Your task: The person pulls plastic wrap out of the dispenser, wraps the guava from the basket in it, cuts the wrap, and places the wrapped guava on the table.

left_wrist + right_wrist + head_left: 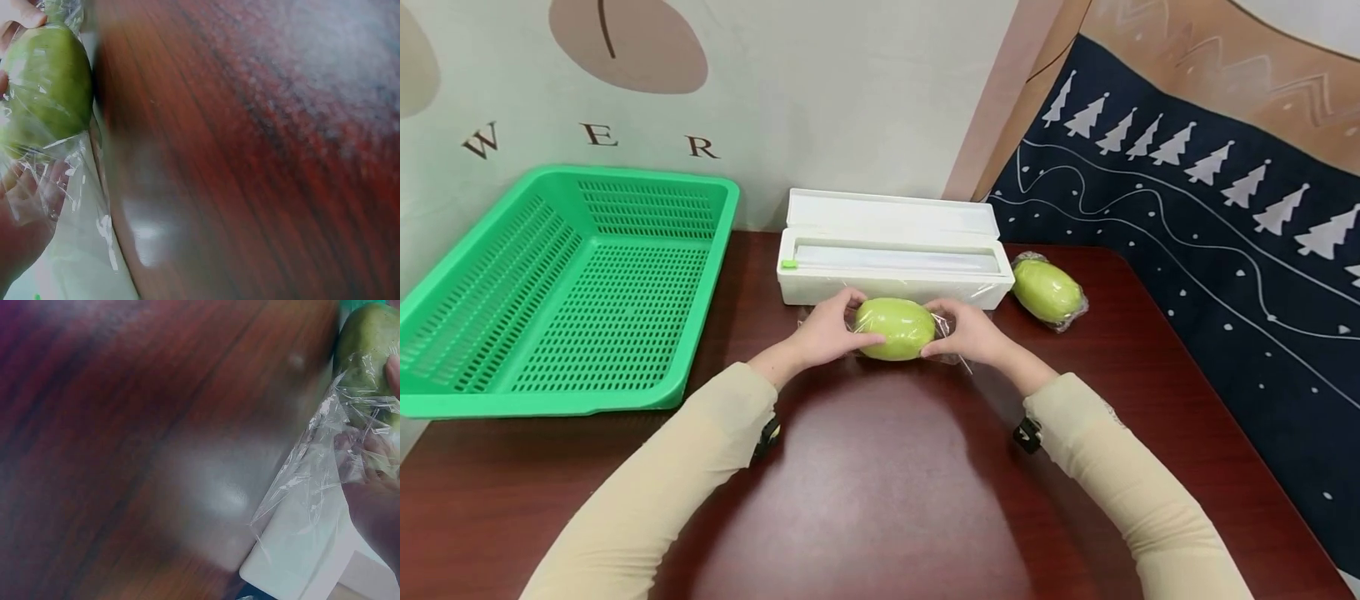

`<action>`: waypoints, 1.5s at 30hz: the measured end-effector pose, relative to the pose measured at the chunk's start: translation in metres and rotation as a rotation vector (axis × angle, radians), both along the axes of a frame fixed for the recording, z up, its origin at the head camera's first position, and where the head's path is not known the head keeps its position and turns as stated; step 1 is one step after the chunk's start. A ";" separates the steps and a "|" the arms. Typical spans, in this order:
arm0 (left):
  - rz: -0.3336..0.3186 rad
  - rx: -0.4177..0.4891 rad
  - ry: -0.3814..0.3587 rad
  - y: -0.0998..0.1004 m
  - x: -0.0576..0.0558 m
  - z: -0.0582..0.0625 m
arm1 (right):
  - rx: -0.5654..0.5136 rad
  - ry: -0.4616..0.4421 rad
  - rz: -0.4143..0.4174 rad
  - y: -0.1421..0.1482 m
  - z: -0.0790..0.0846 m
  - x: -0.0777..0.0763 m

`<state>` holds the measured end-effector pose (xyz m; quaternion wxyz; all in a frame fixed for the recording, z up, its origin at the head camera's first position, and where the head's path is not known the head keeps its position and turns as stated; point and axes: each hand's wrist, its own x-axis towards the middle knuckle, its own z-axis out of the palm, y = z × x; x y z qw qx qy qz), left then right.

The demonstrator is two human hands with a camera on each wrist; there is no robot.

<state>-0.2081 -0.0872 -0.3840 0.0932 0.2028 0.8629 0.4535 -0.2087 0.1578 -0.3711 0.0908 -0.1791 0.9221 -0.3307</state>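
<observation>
A smooth, oval yellow-green fruit (895,330) lies crosswise in front of the white wrap box, between both hands. My left hand (826,332) grips its left end, thumb on the near side. On the right end, my right hand (972,335) holds it the same way, fingers curled behind. Clear plastic film (312,478) covers the fruit and hangs loose and crinkled past its ends, over the fingers. In the left wrist view the film (75,169) is drawn across the left fingers. The fingers behind the fruit are partly hidden.
Just behind stands the white cling-film box (891,287), lid raised, a green slider (788,264) at its left. A second film-wrapped fruit (1047,290) lies to its right. A large green basket (550,404) takes up the left. Behind the brown table (880,467) hang printed cloths.
</observation>
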 end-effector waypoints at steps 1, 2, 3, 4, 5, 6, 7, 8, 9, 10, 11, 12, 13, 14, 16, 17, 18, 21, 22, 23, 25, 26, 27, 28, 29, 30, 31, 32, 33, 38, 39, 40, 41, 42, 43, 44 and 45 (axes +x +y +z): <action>0.011 0.005 -0.010 0.000 0.000 -0.001 | -0.006 -0.013 -0.020 0.001 0.000 -0.001; 0.019 0.010 -0.018 0.000 0.000 -0.001 | -0.018 -0.027 -0.038 0.001 -0.001 -0.002; 0.028 0.010 -0.026 0.000 0.000 -0.001 | -0.029 -0.039 -0.045 0.001 -0.001 -0.003; 0.034 0.012 -0.033 0.000 0.000 -0.001 | -0.039 -0.049 -0.051 0.002 -0.001 -0.004; 0.040 0.012 -0.035 0.000 0.000 -0.001 | -0.049 -0.057 -0.051 0.002 -0.002 -0.005; 0.047 0.009 -0.038 0.000 -0.001 -0.001 | -0.059 -0.065 -0.051 0.003 -0.002 -0.006; 0.055 0.002 -0.038 0.001 -0.001 0.000 | -0.071 -0.077 -0.050 0.003 -0.002 -0.007; 0.060 -0.006 -0.035 0.001 -0.001 0.000 | -0.083 -0.089 -0.051 0.004 -0.002 -0.009; 0.066 -0.013 -0.033 0.002 -0.001 0.001 | -0.096 -0.101 -0.046 0.005 -0.002 -0.010; 0.070 -0.022 -0.028 0.003 0.000 0.002 | -0.109 -0.117 -0.048 0.006 -0.002 -0.011; 0.074 -0.031 -0.020 0.004 0.000 0.003 | -0.119 -0.132 -0.050 0.007 -0.002 -0.012; 0.077 -0.039 -0.014 0.004 0.000 0.004 | -0.129 -0.146 -0.052 0.008 -0.002 -0.012; 0.078 -0.047 -0.004 0.005 0.000 0.004 | -0.133 -0.155 -0.048 0.009 -0.002 -0.013; 0.079 -0.055 0.009 0.005 0.000 0.005 | -0.138 -0.165 -0.048 0.009 -0.002 -0.014; 0.084 -0.065 0.027 0.006 -0.001 0.005 | -0.145 -0.184 -0.048 0.010 -0.002 -0.015; 0.087 -0.069 0.034 0.006 -0.002 0.004 | -0.142 -0.187 -0.046 0.010 -0.002 -0.016; 0.091 -0.072 0.037 0.006 -0.003 0.004 | -0.143 -0.193 -0.044 0.011 -0.002 -0.017; 0.103 -0.085 0.030 0.006 -0.006 0.004 | -0.133 -0.200 -0.048 0.011 -0.001 -0.019; 0.107 -0.093 0.024 0.006 -0.007 0.004 | -0.130 -0.202 -0.047 0.011 -0.001 -0.020; 0.111 -0.103 0.017 0.006 -0.007 0.005 | -0.125 -0.205 -0.050 0.011 0.000 -0.020; 0.116 -0.125 0.009 0.007 -0.008 0.006 | -0.112 -0.207 -0.051 0.012 0.000 -0.021; 0.117 -0.138 0.011 0.007 -0.008 0.007 | -0.106 -0.210 -0.048 0.012 0.001 -0.022; 0.121 -0.147 0.009 0.008 -0.008 0.007 | -0.097 -0.210 -0.044 0.012 0.001 -0.022; 0.124 -0.153 0.010 0.008 -0.008 0.008 | -0.093 -0.210 -0.039 0.012 0.001 -0.023; 0.126 -0.158 0.012 0.009 -0.008 0.008 | -0.089 -0.211 -0.036 0.013 0.001 -0.023; 0.128 -0.162 0.017 0.009 -0.009 0.008 | -0.083 -0.210 -0.028 0.013 0.002 -0.024; 0.128 -0.166 0.017 0.009 -0.009 0.009 | -0.077 -0.210 -0.021 0.013 0.002 -0.024; 0.129 -0.169 0.016 0.009 -0.009 0.009 | -0.073 -0.212 -0.016 0.013 0.002 -0.025; 0.131 -0.170 0.012 0.009 -0.009 0.010 | -0.076 -0.214 -0.009 0.013 0.002 -0.026; 0.141 -0.181 0.030 0.010 -0.008 0.009 | -0.122 -0.235 0.003 0.011 0.002 -0.027; 0.143 -0.181 0.032 0.010 -0.008 0.008 | -0.141 -0.244 -0.006 0.010 0.001 -0.027; 0.146 -0.177 0.033 0.010 -0.008 0.007 | -0.155 -0.249 -0.014 0.010 0.001 -0.027; 0.149 -0.172 0.028 0.010 -0.008 0.007 | -0.166 -0.250 -0.026 0.009 0.000 -0.027; 0.154 -0.163 0.018 0.010 -0.008 0.006 | -0.183 -0.261 -0.040 0.009 -0.001 -0.026; 0.159 -0.154 0.008 0.010 -0.008 0.005 | -0.191 -0.257 -0.052 0.009 -0.003 -0.026; 0.162 -0.144 -0.004 0.010 -0.009 0.005 | -0.207 -0.262 -0.068 0.009 -0.004 -0.026; 0.164 -0.135 -0.010 0.010 -0.009 0.004 | -0.209 -0.248 -0.077 0.009 -0.005 -0.025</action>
